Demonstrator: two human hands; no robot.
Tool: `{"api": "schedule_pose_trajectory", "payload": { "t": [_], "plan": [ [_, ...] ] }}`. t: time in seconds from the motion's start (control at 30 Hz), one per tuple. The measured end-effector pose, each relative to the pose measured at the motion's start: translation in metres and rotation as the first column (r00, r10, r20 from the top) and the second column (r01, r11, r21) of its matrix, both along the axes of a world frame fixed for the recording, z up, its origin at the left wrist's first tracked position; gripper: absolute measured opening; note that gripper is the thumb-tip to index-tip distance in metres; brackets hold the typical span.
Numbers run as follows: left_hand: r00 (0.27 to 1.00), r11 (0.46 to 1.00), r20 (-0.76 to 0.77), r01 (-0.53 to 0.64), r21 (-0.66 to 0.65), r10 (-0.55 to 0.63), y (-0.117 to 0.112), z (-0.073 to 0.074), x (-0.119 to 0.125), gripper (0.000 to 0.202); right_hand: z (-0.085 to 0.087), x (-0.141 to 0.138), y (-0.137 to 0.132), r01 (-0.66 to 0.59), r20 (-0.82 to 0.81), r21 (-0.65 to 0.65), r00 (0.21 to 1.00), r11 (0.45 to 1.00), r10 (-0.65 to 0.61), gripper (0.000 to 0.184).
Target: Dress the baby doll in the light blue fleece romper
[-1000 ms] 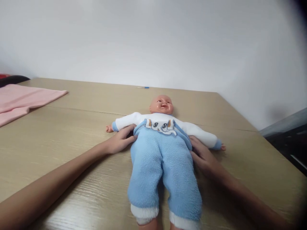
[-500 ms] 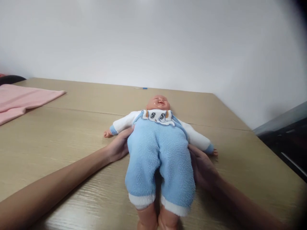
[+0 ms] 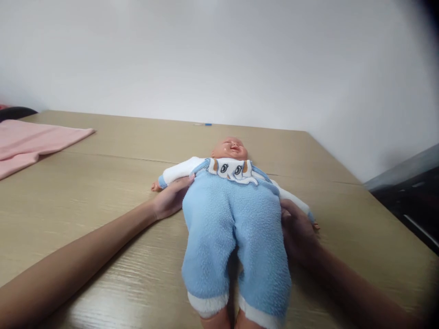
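Note:
A baby doll (image 3: 233, 205) in light-blue fleece overalls and white sleeves lies on its back, head away from me and legs toward me. My left hand (image 3: 173, 197) grips its side at the waist, thumb on the cloth below the doll's sleeve. On the opposite side, my right hand (image 3: 299, 230) holds the doll at the hip. The other fingers of both hands are mostly hidden beside or under the body. An elephant face (image 3: 233, 170) is sewn on the bib. The doll's feet are outside the picture.
The doll is on a wood-grain table (image 3: 113, 201) with a seam across it. A folded pink cloth (image 3: 37, 141) lies at the left. Near the far edge is a small blue-ended item (image 3: 207, 124). A white wall stands behind; something black (image 3: 408, 201) is at the right.
The doll's body has shifted a little to the right, its hips and legs nearer the camera. My right hand has moved right with it, while my left hand stays nearly in place.

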State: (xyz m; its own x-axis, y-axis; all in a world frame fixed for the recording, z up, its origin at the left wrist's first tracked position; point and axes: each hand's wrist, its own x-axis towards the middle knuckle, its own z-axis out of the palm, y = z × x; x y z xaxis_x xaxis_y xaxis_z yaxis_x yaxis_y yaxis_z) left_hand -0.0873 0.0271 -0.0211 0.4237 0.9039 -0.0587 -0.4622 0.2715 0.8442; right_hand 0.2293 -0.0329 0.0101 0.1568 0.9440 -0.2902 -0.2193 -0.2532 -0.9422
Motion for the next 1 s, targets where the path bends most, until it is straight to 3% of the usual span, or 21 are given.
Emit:
{"api": "schedule_pose_trajectory", "payload": {
  "t": [0.2, 0.33, 0.4, 0.53, 0.67, 1.0],
  "plan": [
    [0.991, 0.997, -0.130, 0.049, 0.064, -0.040, 0.001, 0.009, -0.002, 0.043, 0.006, 0.002, 0.007, -0.148, -0.005, 0.051, 0.989, 0.988, 0.149, 0.027],
    [0.989, 0.995, -0.142, 0.055, 0.079, -0.043, 0.004, 0.007, -0.003, 0.031, 0.009, -0.001, 0.009, -0.226, 0.061, 0.164, 0.974, 0.960, 0.219, 0.029],
    [0.987, 0.996, -0.163, 0.012, 0.089, 0.003, 0.003, 0.006, -0.003, 0.027, 0.008, -0.001, 0.009, -0.213, 0.071, 0.177, 0.977, 0.961, 0.203, 0.032],
    [0.946, 0.983, -0.290, -0.105, 0.152, 0.146, -0.001, 0.005, -0.001, 0.042, 0.000, -0.003, 0.008, -0.140, 0.057, 0.178, 0.990, 0.974, 0.132, 0.038],
    [0.878, 0.958, -0.437, -0.073, 0.279, 0.194, -0.006, 0.009, -0.001, 0.039, -0.005, -0.008, 0.006, -0.099, 0.028, 0.218, 0.995, 0.971, 0.095, 0.039],
    [0.892, 0.932, -0.399, -0.065, 0.356, 0.214, -0.007, 0.007, -0.004, 0.033, 0.001, -0.009, 0.008, -0.157, 0.033, 0.255, 0.988, 0.954, 0.154, 0.031]
  ]
}}
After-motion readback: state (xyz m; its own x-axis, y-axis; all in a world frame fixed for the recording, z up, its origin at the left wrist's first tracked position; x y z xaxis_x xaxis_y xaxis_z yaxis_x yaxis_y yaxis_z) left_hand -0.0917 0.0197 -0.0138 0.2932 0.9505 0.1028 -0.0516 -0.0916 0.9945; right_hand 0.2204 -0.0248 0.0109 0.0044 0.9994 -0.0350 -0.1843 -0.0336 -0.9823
